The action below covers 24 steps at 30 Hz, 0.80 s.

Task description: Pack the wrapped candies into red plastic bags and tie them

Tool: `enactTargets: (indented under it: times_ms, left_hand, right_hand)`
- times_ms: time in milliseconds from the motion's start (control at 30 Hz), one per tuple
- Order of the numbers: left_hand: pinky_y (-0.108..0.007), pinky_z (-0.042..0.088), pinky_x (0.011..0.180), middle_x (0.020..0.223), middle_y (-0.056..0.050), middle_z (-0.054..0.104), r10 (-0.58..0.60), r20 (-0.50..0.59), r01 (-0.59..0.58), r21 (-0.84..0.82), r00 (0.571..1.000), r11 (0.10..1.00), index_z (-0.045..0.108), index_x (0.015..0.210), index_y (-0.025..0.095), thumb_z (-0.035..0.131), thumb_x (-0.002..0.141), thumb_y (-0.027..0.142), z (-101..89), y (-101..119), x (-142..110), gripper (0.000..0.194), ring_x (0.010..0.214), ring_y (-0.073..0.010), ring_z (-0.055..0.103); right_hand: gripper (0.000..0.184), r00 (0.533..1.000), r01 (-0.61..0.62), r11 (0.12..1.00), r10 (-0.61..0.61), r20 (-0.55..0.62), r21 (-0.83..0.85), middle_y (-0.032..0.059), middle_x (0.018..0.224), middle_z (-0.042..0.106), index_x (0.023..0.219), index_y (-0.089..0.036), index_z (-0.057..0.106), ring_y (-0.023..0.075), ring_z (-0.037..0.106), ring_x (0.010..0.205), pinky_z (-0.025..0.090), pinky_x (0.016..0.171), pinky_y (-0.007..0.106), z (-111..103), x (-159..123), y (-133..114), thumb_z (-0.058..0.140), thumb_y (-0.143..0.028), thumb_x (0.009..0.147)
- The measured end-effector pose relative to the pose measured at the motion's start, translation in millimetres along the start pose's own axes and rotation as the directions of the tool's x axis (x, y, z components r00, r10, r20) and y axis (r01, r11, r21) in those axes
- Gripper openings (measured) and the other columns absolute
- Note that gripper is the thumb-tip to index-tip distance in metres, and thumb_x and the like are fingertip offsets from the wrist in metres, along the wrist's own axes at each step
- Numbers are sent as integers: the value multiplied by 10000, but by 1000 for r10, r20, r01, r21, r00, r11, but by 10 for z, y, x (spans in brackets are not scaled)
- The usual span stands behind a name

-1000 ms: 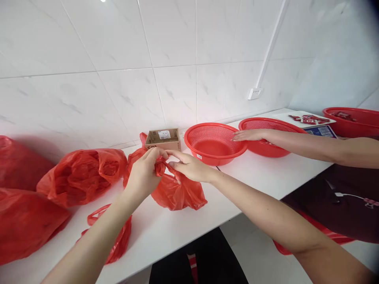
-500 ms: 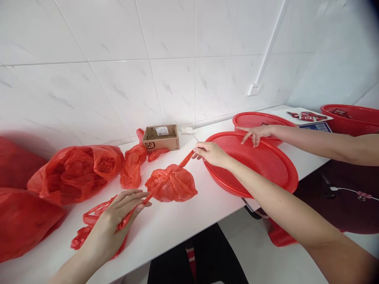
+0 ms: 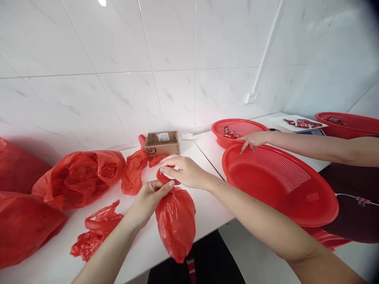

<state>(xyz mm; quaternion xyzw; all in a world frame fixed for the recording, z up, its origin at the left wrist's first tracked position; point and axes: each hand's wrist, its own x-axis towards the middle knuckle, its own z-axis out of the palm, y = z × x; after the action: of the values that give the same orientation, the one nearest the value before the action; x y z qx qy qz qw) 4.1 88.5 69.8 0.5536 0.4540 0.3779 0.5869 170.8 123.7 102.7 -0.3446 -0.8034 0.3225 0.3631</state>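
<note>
White marbled wall tiles are seen beyond the grip, with a smooth white table set below them. Right of the grip, a large red perforated plastic basket is touched at its rim by another person's hand. Directly below the grip, a bulging, glossy red plastic bag is suspended, its gathered neck pinched by the left hand, its twisted top by the right hand.

White table, red plastic bags, cardboard box, perforated red basket
</note>
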Motion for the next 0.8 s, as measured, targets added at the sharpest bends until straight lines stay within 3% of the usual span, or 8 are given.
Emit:
enactTargets:
  times_ms: [100,200,300,433,567,667,733,800]
  left_hand:
    - [-243,390,535,523,5,550,34,-42,-35,-19,999,999,545,505,164,698,771,486,-11,-67,2,444,515,-116,506]
    - [-256,445,698,595,-12,586,81,-89,-84,-41,993,996,546,494,174,697,782,455,7,-105,6,430,710,-159,595]
    - [-309,465,855,721,-27,669,90,-190,-110,-95,978,989,679,644,188,706,769,450,30,-121,0,292,853,-197,629]
    - [-361,479,928,930,-58,729,93,-290,-105,-26,952,994,743,887,216,746,720,450,1,-116,-34,287,1012,-251,635]
    - [-311,514,810,901,-44,710,129,-144,-110,130,981,985,721,856,224,738,737,396,-18,-165,-50,210,910,-218,650]
    - [-267,507,709,872,-24,673,197,-64,-185,161,978,969,677,830,216,684,793,345,4,-230,-32,134,795,-166,631]
    - [-254,494,639,845,-13,649,212,-24,-203,209,977,957,642,852,214,633,834,335,22,-257,-19,124,712,-142,609]
    - [-263,496,634,853,-8,645,233,23,-230,285,972,931,599,904,219,582,866,323,40,-273,-11,112,703,-143,614]
  right_hand:
    - [217,993,-114,987,118,30,-110,15,865,655,1083,-229,581,154,612,806,433,723,289,50,-62,117,433,-340,968]
    - [175,979,-197,975,190,-76,-102,-32,704,588,1102,-237,495,139,557,643,391,636,264,21,-123,131,430,-321,963]
    - [144,955,-202,979,205,-214,36,-80,596,490,1078,-250,433,120,486,531,346,570,238,35,-238,33,436,-315,950]
    - [125,949,-213,968,238,-206,136,-88,582,482,1055,-258,407,119,481,521,338,551,230,186,-503,-33,429,-309,943]
    - [66,939,-337,939,331,-92,-65,-64,602,528,961,-250,476,134,507,558,374,572,255,235,-668,94,473,-249,895]
    - [182,967,-213,958,179,-182,-194,11,926,649,977,-243,549,183,601,865,458,757,326,197,-646,215,537,-160,816]
    - [347,978,-88,989,63,-197,-122,33,1124,631,1106,-252,548,182,581,1043,454,895,345,213,-612,281,510,-96,798]
    - [430,985,-73,997,76,-155,23,31,1103,640,1193,-255,509,157,600,1027,466,914,331,290,-602,335,469,-71,807]
